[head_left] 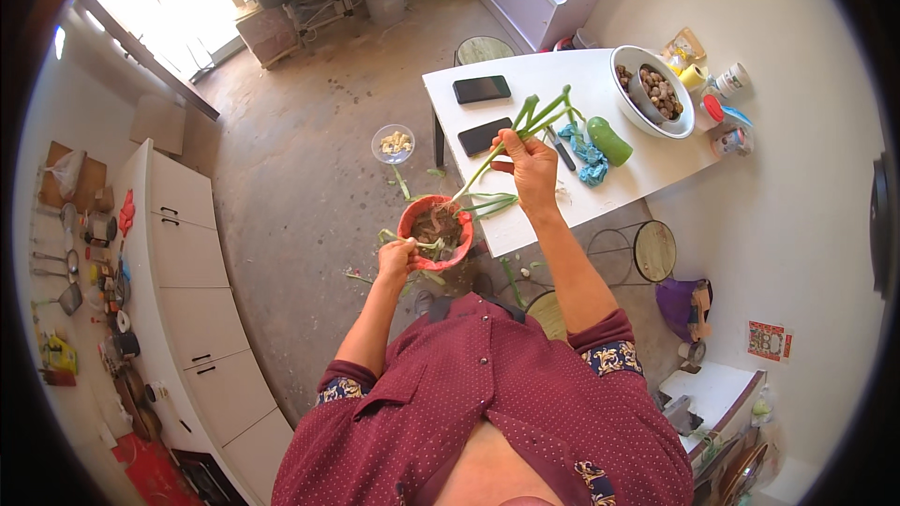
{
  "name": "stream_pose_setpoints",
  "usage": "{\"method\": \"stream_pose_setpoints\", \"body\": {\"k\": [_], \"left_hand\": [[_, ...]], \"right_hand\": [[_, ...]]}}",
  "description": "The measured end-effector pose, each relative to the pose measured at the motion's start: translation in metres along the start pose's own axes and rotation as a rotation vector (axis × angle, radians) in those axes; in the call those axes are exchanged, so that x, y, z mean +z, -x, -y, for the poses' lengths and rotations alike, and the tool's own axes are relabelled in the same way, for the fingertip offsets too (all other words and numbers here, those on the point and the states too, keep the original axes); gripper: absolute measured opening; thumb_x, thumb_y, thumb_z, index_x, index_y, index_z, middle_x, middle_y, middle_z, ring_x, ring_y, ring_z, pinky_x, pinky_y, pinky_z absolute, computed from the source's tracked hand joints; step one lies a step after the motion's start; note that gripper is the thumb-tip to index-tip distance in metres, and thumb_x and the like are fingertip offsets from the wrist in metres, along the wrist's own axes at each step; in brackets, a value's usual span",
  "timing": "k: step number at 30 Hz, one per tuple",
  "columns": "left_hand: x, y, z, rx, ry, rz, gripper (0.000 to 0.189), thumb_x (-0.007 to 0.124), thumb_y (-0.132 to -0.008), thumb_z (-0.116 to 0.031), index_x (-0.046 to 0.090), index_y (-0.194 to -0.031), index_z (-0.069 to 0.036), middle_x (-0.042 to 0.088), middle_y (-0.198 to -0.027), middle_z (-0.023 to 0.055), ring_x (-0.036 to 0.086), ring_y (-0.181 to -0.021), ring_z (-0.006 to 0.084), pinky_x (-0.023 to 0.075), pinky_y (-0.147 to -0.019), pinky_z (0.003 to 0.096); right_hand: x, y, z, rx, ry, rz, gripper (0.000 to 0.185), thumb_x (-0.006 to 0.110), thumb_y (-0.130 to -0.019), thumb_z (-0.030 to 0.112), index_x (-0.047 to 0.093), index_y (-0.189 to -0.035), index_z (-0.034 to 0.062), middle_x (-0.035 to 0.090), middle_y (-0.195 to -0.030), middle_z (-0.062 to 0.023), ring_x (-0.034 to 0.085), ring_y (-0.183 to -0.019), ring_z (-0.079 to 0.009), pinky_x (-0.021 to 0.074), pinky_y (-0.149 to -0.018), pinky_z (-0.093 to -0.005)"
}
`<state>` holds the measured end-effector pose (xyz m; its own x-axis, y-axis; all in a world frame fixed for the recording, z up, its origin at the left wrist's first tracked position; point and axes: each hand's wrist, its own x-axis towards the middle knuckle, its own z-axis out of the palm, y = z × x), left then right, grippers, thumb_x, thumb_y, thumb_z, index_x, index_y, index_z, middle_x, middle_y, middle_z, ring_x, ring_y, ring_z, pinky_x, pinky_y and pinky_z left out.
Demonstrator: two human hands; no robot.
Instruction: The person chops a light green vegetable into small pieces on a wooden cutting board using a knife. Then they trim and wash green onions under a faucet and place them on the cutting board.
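My right hand (532,167) grips a green onion (485,167) partway along its stalk, above the near edge of the white table (506,228). Its green leaves spread over the tabletop, and its root end points down to the left, over a red-rimmed bin (458,258). My left hand (398,258) pinches a thin, withered strip of onion leaf (430,244) across the bin's left rim. Scraps and peelings lie inside the bin. More green onion leaves (496,204) rest on the table's corner, beneath my right wrist.
On the table are two phones (481,89), a knife (564,153), a crumpled blue bag (589,158), a green gourd piece (609,142) and a white basin (622,109). A clear bowl (376,147) of pale pieces sits on the floor among leaf scraps. One stool (654,251) stands right.
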<state>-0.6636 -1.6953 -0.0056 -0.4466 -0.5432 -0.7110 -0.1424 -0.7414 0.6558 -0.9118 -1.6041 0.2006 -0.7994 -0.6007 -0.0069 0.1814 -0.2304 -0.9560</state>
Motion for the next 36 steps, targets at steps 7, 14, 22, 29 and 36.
{"method": "stream_pose_setpoints", "body": {"k": [7,14,22,29,36], "left_hand": [[0.03,-0.007,-0.028,-0.048,-0.581,0.159,0.022,0.058,-0.091,-0.011,0.061,-0.105,0.006,0.066,-0.08,0.014,0.065,-0.063,0.0193,0.0531,-0.054,0.0306],[0.076,0.061,-0.107,0.858,-0.736,-0.027,0.027,0.071,-0.084,-0.024,0.072,-0.094,0.001,0.068,-0.072,0.0109,0.066,-0.066,0.0178,0.0508,-0.063,0.0313],[0.093,0.072,-0.119,0.522,-0.522,0.208,0.025,0.067,-0.091,-0.02,0.07,-0.083,0.003,0.062,-0.061,0.0031,0.055,-0.051,0.0083,0.045,-0.049,0.0234],[0.077,0.068,-0.106,0.588,-0.355,0.158,0.025,0.061,-0.095,-0.016,0.067,-0.079,0.002,0.062,-0.062,0.0042,0.056,-0.051,0.0091,0.044,-0.047,0.0226],[0.076,0.075,-0.093,0.618,-0.29,0.149,0.024,0.061,-0.095,-0.015,0.066,-0.079,0.002,0.062,-0.062,0.0033,0.055,-0.051,0.0085,0.0441,-0.048,0.0225]], "right_hand": [[0.009,-0.002,-0.025,0.062,0.116,0.081,0.026,0.067,-0.093,0.027,0.071,-0.089,0.0013,0.067,-0.079,-0.0033,0.064,-0.072,-0.0092,0.0571,-0.059,-0.0244],[0.015,-0.001,-0.046,0.078,0.307,0.221,0.024,0.068,-0.09,0.021,0.07,-0.085,-0.0017,0.059,-0.061,0.0007,0.048,-0.052,-0.0069,0.0397,-0.048,-0.0259],[0.036,0.008,-0.033,-0.235,0.611,0.27,0.037,0.069,-0.085,0.026,0.067,-0.107,-0.0033,0.07,-0.087,-0.0141,0.068,-0.082,-0.0169,0.0529,-0.075,-0.0307],[-0.005,0.061,-0.072,0.347,0.372,0.557,0.025,0.058,-0.088,0.015,0.068,-0.1,-0.0046,0.068,-0.084,-0.006,0.063,-0.073,-0.0105,0.0539,-0.066,-0.0274],[0.002,0.073,-0.086,0.403,0.404,0.521,0.019,0.057,-0.09,0.014,0.066,-0.094,-0.0021,0.063,-0.076,-0.0037,0.061,-0.064,-0.0103,0.0538,-0.055,-0.027]]}}
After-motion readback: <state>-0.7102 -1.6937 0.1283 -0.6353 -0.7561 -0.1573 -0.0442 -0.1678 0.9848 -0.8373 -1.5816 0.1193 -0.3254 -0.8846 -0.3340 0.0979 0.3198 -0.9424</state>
